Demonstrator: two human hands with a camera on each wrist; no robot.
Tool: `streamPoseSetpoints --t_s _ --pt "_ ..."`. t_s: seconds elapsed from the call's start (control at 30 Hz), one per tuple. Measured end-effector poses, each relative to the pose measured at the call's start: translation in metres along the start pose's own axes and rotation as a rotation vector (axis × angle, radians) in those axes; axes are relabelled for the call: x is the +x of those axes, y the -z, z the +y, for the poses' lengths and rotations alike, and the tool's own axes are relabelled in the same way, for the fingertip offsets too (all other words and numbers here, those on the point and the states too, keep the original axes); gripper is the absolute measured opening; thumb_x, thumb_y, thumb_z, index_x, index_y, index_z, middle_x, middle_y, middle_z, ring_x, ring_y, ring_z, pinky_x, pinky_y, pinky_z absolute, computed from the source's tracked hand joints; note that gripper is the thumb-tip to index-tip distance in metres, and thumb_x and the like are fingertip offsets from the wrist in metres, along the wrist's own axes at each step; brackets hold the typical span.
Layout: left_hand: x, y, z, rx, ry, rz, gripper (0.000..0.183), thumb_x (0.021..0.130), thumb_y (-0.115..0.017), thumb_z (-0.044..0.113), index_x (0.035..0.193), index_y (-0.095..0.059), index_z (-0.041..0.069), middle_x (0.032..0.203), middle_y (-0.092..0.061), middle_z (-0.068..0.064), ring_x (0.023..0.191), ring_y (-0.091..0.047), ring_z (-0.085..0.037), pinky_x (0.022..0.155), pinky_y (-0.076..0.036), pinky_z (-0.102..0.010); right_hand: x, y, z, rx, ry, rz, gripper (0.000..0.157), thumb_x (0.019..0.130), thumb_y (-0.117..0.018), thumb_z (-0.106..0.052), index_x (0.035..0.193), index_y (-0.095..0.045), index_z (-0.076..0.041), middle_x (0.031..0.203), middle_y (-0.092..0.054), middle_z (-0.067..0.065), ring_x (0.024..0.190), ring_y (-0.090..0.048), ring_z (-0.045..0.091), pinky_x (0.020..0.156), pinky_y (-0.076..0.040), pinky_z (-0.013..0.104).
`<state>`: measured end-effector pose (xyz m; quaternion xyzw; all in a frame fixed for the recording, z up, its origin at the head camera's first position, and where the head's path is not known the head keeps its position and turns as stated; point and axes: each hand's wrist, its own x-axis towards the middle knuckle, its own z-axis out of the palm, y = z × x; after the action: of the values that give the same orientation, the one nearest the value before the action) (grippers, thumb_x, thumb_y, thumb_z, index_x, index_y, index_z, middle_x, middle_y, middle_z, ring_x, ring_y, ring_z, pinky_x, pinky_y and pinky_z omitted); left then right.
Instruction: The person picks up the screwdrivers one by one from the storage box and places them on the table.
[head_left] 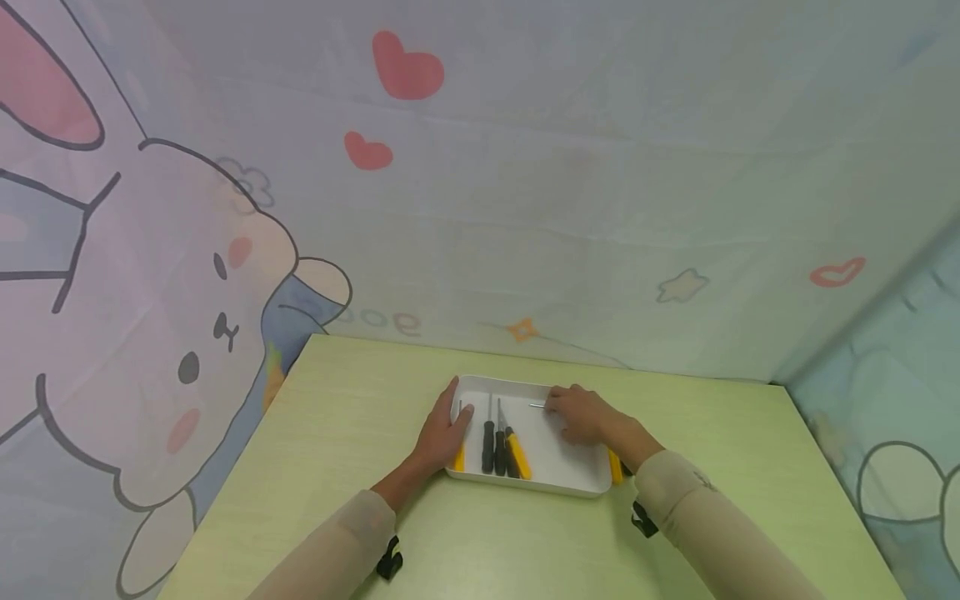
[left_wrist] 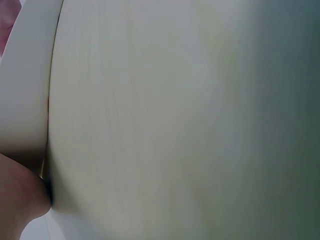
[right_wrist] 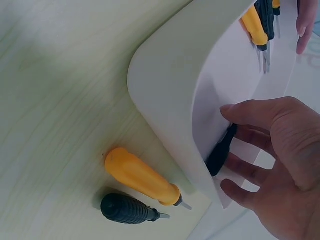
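Observation:
A shallow white tray (head_left: pixel 558 485) sits on the table. My left hand (head_left: pixel 441 433) grips its left wall, thumb over the rim. In the left wrist view only part of that hand shows, against the tray's outer wall. Reaching into the tray's right end, my right hand (head_left: pixel 583 414) has its fingers curled at a black-handled screwdriver (right_wrist: pixel 219 157); the thumb lies near the neck of its handle. The metal shaft (head_left: pixel 537 406) points left. Several screwdrivers lie in the tray's left half, among them a black-handled one (head_left: pixel 488 448) and a yellow-handled one (head_left: pixel 519 457).
Outside the tray's right wall lie a yellow-handled screwdriver (right_wrist: pixel 140 175) and a black-handled screwdriver (right_wrist: pixel 127 209), side by side on the pale table (head_left: pixel 337 400). A printed cloth (head_left: pixel 540 208) hangs behind the table and along its sides.

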<state>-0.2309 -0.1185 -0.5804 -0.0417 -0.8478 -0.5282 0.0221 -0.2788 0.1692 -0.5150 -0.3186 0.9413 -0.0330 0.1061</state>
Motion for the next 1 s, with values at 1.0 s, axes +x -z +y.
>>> streamPoseSetpoints --t_s 1.0 --pt "0.004 -0.002 -0.006 0.021 0.008 0.000 0.067 0.111 -0.052 0.029 0.170 -0.024 0.011 0.172 -0.031 -0.015 0.156 -0.031 -0.036 0.126 -0.025 -0.054 -0.012 0.011 -0.011 0.076 0.032 -0.174 0.069 0.081 -0.089 -0.005 0.144 -0.063 -0.003 0.139 -0.055 0.017 0.118 -0.055 0.031 0.102 -0.051 0.047"
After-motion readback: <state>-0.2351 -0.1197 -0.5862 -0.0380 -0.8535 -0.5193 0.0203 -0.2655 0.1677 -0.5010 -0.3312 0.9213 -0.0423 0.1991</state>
